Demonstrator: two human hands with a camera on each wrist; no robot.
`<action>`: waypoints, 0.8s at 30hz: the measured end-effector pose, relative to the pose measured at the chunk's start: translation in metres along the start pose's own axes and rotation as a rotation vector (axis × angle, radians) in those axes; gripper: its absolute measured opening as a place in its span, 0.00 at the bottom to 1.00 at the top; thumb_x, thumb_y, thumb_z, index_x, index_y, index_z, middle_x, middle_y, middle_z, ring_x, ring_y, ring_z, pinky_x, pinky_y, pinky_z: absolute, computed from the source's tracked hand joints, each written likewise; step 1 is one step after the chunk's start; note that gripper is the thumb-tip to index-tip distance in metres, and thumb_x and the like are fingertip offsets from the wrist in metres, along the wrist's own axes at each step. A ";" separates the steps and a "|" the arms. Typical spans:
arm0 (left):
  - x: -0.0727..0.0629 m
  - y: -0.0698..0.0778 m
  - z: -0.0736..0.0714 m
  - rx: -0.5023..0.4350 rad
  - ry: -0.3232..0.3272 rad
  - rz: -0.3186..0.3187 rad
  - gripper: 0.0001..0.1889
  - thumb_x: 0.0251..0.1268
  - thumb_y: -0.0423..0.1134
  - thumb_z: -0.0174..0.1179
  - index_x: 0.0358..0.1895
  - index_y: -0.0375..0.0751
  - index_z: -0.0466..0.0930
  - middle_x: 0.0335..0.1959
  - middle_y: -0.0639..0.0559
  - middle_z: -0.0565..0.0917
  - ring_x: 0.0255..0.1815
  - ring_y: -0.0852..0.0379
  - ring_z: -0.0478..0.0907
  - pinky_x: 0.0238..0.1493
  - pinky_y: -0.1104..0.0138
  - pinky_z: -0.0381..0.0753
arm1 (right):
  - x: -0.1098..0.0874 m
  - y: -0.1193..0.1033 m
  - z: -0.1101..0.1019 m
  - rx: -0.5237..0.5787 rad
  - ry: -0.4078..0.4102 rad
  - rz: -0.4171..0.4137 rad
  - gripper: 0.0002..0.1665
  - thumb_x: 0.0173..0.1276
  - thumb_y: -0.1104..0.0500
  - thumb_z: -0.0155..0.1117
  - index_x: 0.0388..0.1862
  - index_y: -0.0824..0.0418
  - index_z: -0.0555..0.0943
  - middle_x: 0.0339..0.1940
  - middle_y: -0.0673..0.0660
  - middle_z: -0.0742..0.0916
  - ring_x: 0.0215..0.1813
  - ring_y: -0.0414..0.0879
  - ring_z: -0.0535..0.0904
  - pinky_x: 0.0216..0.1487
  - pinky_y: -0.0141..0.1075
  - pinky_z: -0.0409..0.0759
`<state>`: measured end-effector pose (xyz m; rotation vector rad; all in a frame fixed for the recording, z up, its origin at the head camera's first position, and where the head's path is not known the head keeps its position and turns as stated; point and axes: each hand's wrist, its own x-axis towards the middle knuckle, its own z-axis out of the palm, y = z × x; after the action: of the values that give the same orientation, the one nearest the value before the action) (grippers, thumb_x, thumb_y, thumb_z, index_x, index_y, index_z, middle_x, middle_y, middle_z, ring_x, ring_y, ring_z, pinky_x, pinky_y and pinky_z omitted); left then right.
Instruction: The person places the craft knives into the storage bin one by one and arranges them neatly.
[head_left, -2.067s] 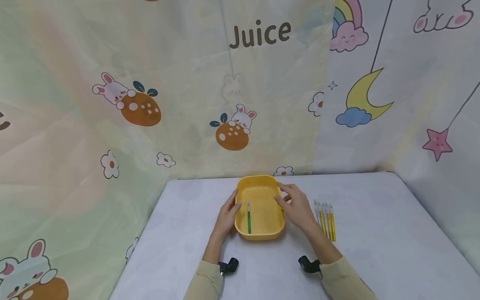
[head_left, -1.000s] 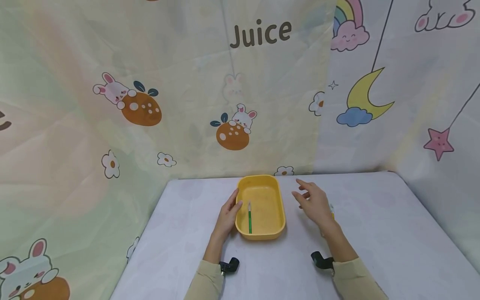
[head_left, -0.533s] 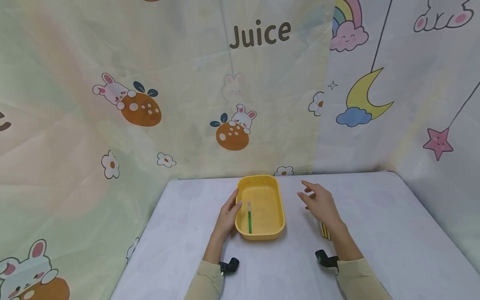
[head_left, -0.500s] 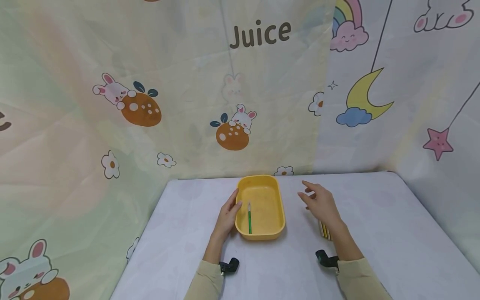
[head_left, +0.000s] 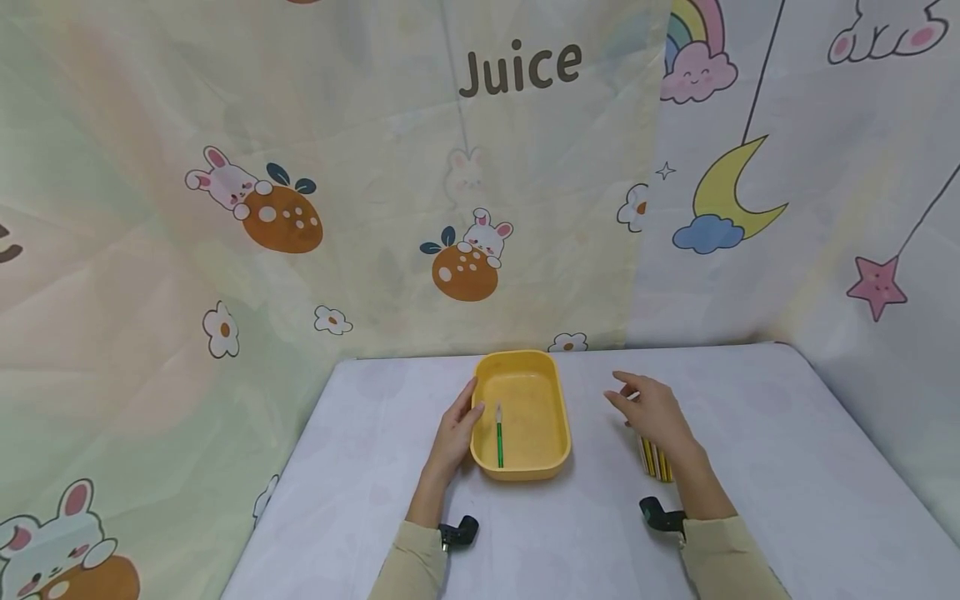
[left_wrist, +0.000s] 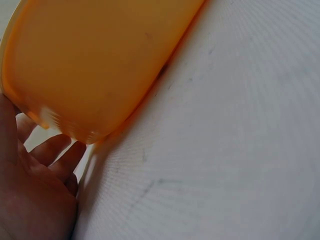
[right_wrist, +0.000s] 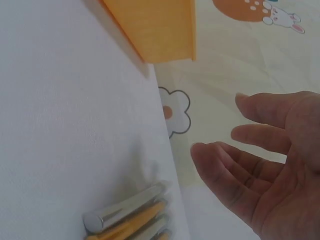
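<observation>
My left hand point(head_left: 452, 433) holds the left side of a shallow yellow tray point(head_left: 536, 417), thumb at the rim and fingers against the outer wall. Inside the tray, left of its middle, lies one slim green pencil-like stick point(head_left: 499, 442) with a pale pointed tip. To the right of the tray my right hand point(head_left: 654, 417) hovers with loosely bent, parted fingers and nothing between them. Below it several slim yellow and silvery sticks point(head_left: 657, 462) lie side by side on the table; the hand hides their far ends in the head view. Their near ends show in the right wrist view point(right_wrist: 127, 220).
A white cloth covers the table point(head_left: 780, 467). Behind it hangs a printed curtain point(head_left: 375, 250) with rabbits, flowers and a moon. Black wrist cameras sit at both cuffs, the left camera point(head_left: 459, 532) and the right camera point(head_left: 662, 515).
My right hand has let go of the tray's right side and moved right, over the yellow and silvery sticks. My left hand, the tray and the green stick have stayed in place.
</observation>
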<state>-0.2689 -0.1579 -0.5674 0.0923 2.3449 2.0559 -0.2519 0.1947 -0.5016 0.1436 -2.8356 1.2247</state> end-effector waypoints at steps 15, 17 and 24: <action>0.001 0.000 -0.001 -0.001 -0.006 0.001 0.28 0.82 0.47 0.53 0.80 0.66 0.62 0.83 0.63 0.61 0.86 0.56 0.52 0.85 0.52 0.54 | -0.001 0.013 -0.004 -0.135 -0.056 0.076 0.34 0.77 0.48 0.65 0.73 0.67 0.74 0.50 0.68 0.86 0.33 0.47 0.82 0.36 0.41 0.84; 0.001 0.000 -0.001 0.002 -0.005 0.007 0.28 0.82 0.47 0.53 0.80 0.66 0.62 0.83 0.63 0.61 0.86 0.56 0.52 0.85 0.52 0.54 | -0.001 0.015 -0.004 -0.150 -0.059 0.074 0.34 0.76 0.48 0.66 0.72 0.68 0.75 0.48 0.67 0.87 0.33 0.48 0.81 0.37 0.43 0.84; 0.001 -0.002 0.000 -0.001 -0.002 0.022 0.28 0.82 0.46 0.54 0.80 0.65 0.63 0.83 0.62 0.61 0.86 0.56 0.51 0.86 0.52 0.52 | -0.001 0.020 -0.005 -0.190 -0.076 0.060 0.30 0.72 0.55 0.68 0.66 0.73 0.79 0.41 0.65 0.88 0.32 0.48 0.81 0.32 0.41 0.83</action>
<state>-0.2702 -0.1586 -0.5696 0.1204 2.3525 2.0649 -0.2532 0.2114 -0.5127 0.0998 -3.0227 0.9706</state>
